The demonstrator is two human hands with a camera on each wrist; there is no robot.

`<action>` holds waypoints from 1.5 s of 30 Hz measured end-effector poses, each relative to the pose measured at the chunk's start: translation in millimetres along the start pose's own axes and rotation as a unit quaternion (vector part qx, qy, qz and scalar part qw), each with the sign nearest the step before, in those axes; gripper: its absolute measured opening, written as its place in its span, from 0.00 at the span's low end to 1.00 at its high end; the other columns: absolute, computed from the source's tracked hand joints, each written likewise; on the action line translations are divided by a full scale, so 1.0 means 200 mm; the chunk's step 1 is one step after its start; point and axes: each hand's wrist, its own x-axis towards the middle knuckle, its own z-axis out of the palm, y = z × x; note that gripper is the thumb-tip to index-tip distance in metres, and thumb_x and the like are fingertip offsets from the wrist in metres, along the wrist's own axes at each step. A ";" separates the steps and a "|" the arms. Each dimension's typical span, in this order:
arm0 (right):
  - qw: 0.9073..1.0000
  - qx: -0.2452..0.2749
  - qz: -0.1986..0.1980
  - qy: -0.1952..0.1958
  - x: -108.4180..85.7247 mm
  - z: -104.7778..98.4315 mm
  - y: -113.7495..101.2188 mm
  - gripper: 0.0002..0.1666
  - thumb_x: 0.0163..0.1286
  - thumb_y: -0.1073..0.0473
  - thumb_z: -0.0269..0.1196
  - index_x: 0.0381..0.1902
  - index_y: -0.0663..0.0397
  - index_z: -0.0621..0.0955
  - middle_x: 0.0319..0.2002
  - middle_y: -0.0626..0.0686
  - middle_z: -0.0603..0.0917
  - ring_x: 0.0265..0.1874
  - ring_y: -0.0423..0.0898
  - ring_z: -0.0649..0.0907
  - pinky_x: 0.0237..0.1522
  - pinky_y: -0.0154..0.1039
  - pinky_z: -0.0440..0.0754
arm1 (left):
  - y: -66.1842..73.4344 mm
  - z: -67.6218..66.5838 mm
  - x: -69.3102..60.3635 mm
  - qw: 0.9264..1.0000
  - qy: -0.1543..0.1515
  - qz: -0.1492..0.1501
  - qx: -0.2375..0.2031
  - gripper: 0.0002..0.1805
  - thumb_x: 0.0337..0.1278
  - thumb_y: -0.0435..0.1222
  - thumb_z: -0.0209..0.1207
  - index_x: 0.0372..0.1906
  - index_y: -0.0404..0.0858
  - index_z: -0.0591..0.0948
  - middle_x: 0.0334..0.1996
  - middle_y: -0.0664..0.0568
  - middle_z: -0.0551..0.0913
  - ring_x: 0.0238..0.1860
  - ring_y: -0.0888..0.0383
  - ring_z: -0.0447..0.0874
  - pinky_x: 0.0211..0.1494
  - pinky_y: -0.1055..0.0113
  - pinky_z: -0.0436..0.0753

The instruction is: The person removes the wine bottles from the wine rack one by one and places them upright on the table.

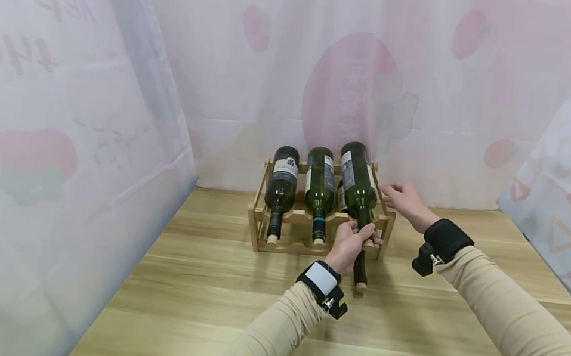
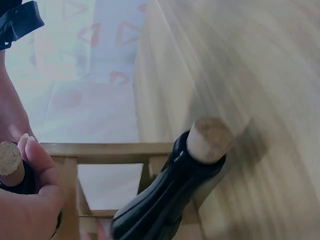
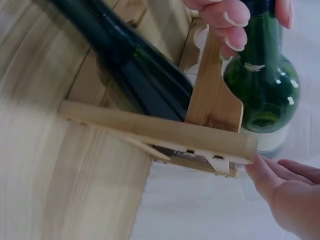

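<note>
My left hand [image 1: 345, 247] grips the neck of a green wine bottle [image 1: 360, 197] lying at the upper right of a wooden wine rack [image 1: 255, 231]. That bottle slants neck-forward, its cork [image 2: 11, 162] showing past the fingers in the left wrist view. My right hand [image 1: 408, 204] is beside the rack's right end, fingers mostly straight; in the right wrist view its fingertips [image 3: 260, 167] are at the rack's side rail, touching or nearly so. Below the gripped bottle, a dark corked bottle [image 1: 360, 271] juts out of the lower tier.
Two more wine bottles, one with a white label [image 1: 285, 169] and one green [image 1: 322, 189], lie on the upper tier to the left. The rack stands on a wood-grain table [image 1: 192, 310] near the back curtain [image 1: 254, 89]. Printed curtains also hang at both sides.
</note>
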 end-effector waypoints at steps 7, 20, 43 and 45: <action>0.992 0.122 0.002 -0.033 0.05 -0.01 0.00 0.38 0.78 0.45 0.43 0.68 0.75 0.60 0.62 0.69 0.72 0.60 0.54 0.78 0.68 0.49 0.71 | 0.09 0.03 -0.03 0.999 -0.016 0.022 0.021 0.11 0.68 0.36 0.55 0.48 0.33 0.75 0.30 0.43 0.84 0.27 0.64 0.83 0.52 0.51 0.84; 0.931 0.345 0.041 -0.112 0.02 -0.08 0.00 0.39 0.77 0.39 0.40 0.75 0.54 0.48 0.48 0.42 0.76 0.46 0.35 0.79 0.50 0.32 0.76 | 0.17 0.16 -0.17 0.998 -0.064 0.023 0.015 0.08 0.67 0.34 0.56 0.43 0.32 0.77 0.32 0.35 0.85 0.26 0.65 0.83 0.45 0.66 0.86; 0.911 0.398 0.027 -0.109 -0.15 -0.14 -0.02 0.23 0.77 0.46 0.47 0.61 0.53 0.67 0.45 0.47 0.83 0.42 0.39 0.83 0.48 0.33 0.80 | 0.25 0.27 -0.31 0.996 -0.081 -0.027 -0.015 0.05 0.59 0.29 0.61 0.34 0.38 0.76 0.19 0.52 0.82 0.23 0.64 0.84 0.37 0.71 0.86; 0.915 0.389 0.026 -0.106 -0.16 -0.14 -0.02 0.25 0.77 0.46 0.47 0.63 0.54 0.65 0.44 0.47 0.83 0.43 0.39 0.83 0.48 0.32 0.80 | 0.25 0.27 -0.31 0.996 -0.087 -0.025 -0.015 0.04 0.59 0.29 0.61 0.34 0.37 0.76 0.18 0.52 0.82 0.22 0.63 0.83 0.36 0.72 0.85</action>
